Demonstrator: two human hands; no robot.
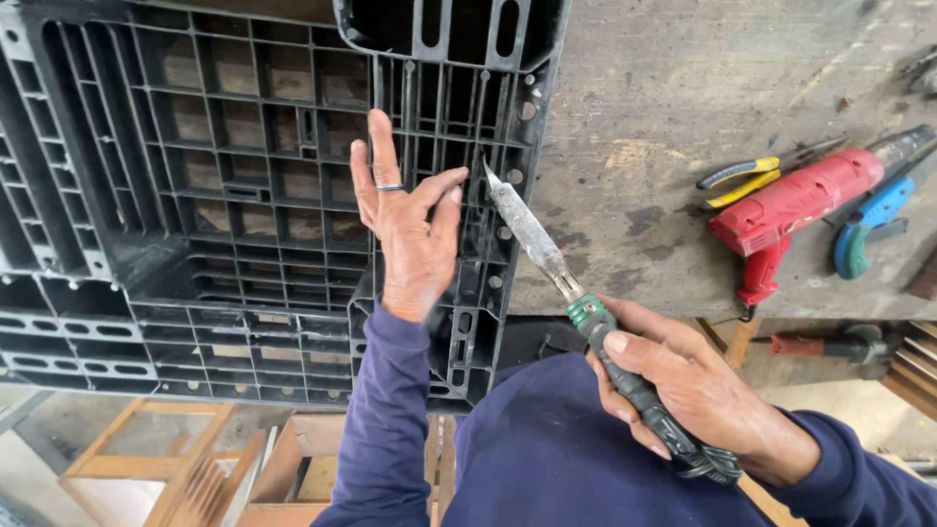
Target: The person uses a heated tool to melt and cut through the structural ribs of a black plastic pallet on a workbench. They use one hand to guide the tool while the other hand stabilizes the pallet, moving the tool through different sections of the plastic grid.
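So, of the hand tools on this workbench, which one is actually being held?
The flat-bladed iron with the green collar, gripped by the right hand; the red drill and yellow-handled pliers lie untouched.

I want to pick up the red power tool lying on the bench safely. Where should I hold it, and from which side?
Grip the red pistol-shaped power tool by its handle, which points toward the near edge of the worn wooden bench. Come from that edge: the yellow-handled pliers crowd its far side.
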